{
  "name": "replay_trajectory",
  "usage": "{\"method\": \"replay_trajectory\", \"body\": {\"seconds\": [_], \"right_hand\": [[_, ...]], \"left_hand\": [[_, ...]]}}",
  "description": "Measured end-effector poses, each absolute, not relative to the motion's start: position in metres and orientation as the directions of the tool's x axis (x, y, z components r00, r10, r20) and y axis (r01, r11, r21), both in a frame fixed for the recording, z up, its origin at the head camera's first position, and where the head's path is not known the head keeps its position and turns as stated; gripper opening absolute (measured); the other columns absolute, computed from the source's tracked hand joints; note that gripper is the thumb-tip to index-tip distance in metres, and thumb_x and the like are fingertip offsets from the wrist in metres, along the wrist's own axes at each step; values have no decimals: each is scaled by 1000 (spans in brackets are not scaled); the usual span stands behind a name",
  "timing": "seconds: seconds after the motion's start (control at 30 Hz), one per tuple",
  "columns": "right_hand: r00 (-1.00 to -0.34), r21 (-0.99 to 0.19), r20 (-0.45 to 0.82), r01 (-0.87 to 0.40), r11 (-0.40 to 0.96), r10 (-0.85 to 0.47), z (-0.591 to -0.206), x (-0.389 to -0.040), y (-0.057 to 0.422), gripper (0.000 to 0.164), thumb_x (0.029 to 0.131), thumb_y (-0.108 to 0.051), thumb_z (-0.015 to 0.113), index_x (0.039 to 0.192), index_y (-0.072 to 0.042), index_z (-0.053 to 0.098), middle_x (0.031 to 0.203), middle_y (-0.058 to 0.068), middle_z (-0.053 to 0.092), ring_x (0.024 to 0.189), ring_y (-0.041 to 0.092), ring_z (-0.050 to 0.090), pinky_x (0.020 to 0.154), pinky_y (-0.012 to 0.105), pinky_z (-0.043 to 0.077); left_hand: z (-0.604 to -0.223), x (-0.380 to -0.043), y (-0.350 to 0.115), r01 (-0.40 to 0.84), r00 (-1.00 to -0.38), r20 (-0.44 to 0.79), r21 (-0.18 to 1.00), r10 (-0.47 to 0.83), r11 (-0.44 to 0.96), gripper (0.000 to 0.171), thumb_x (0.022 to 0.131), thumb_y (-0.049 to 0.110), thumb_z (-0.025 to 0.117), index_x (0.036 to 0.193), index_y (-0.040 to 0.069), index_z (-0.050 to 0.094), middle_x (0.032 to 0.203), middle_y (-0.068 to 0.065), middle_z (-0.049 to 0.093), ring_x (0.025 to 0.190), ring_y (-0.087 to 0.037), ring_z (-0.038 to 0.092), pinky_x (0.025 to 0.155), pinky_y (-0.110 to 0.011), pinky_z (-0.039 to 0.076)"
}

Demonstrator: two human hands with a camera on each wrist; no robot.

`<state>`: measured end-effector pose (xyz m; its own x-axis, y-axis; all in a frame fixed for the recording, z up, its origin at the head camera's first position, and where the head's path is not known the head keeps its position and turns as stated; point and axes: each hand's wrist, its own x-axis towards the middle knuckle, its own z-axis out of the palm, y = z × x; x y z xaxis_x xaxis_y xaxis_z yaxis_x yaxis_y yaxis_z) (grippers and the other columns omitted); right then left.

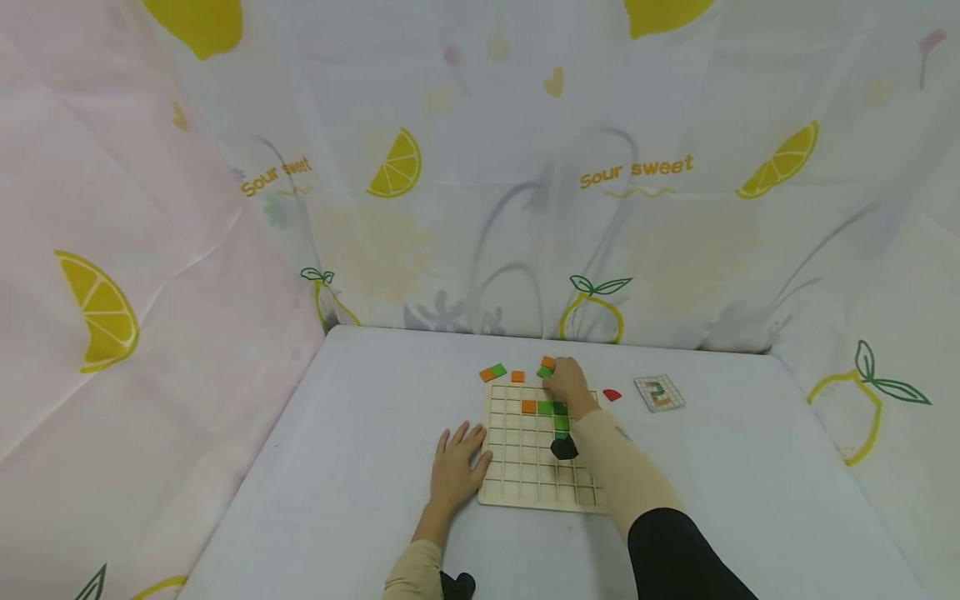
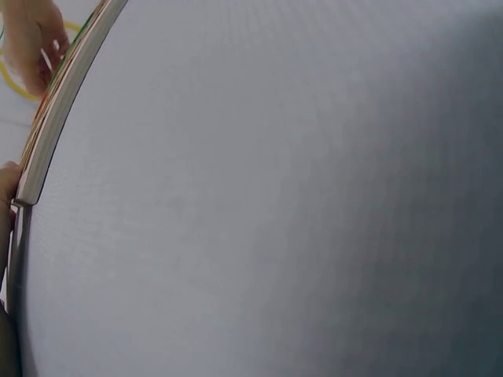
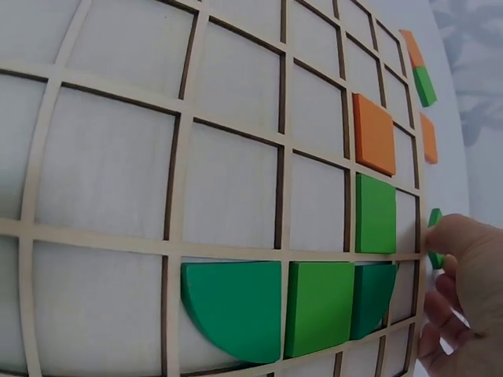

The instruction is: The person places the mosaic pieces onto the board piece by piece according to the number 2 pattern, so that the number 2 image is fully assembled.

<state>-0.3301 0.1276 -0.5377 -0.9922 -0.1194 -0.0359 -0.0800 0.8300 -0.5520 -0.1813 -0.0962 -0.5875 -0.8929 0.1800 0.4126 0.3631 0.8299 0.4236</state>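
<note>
Much white table [image 1: 337, 467] stretches out on the left, as far as its slanting edge. Next comes the left hand [image 1: 455, 471], fingers spread and nearly straight, touching the left side of a wooden grid board [image 1: 517, 493] and gripping nothing. Past the board's far side lie an orange tile [image 1: 487, 376] and a green tile [image 1: 498, 370], touching, then a single orange tile [image 1: 517, 377]. On the board, an orange square [image 3: 373, 133], a green square [image 3: 376, 214] and a dark green round-sided piece [image 3: 373, 300] run rightward; from there a second green square [image 3: 320, 308] and another dark green piece [image 3: 233, 312] come toward the person.

One loose green tile [image 1: 545, 372] lies just beyond the far rim, and roughly square, it shows no clear long axis. The right hand [image 1: 568, 387] is much the nearer, fingers bent, one digit across the tile; whether it is pinched, I cannot tell. That rim divides tile from grid. Farther right sit a red piece [image 1: 612, 395] and a pattern card [image 1: 660, 392], with wide tabletop beyond.
</note>
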Motion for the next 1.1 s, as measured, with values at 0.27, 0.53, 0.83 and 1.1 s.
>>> {"method": "replay_trajectory", "body": {"seconds": [0.27,0.53,0.83,1.1], "right_hand": [[-996,-573,4,-72,816,-85,-543,-326,130,11,78,-4,61,75,1,52,69,10,50,62,20,43,54,30,40],[-991,-573,111,-130,809,-80,-548,-316,136,34,82,-8,59,112,8,56,99,25,58,83,31,55,70,42,50],[-912,-648,386,-377,662,-141,-549,-276,139,29,82,-4,62,109,9,65,97,26,58,76,30,57,64,41,52],[-763,-483,606,-578,658,-225,-567,-224,136,26,71,5,72,96,8,71,87,16,57,74,22,52,59,30,49]], "left_hand": [[-587,-180,-98,365,-892,417,431,176,825,40,85,24,64,120,4,63,124,-7,62,123,-30,51,108,-54,30],[-590,-182,-97,377,-880,440,418,179,827,40,85,24,65,120,4,64,123,-8,63,122,-31,51,106,-55,31],[-590,-182,-99,366,-885,429,404,180,838,41,84,26,65,120,5,64,124,-7,63,123,-30,51,106,-55,31],[-592,-183,-98,344,-905,389,428,173,836,42,87,28,62,123,7,62,128,-5,60,126,-28,48,110,-53,27]]}}
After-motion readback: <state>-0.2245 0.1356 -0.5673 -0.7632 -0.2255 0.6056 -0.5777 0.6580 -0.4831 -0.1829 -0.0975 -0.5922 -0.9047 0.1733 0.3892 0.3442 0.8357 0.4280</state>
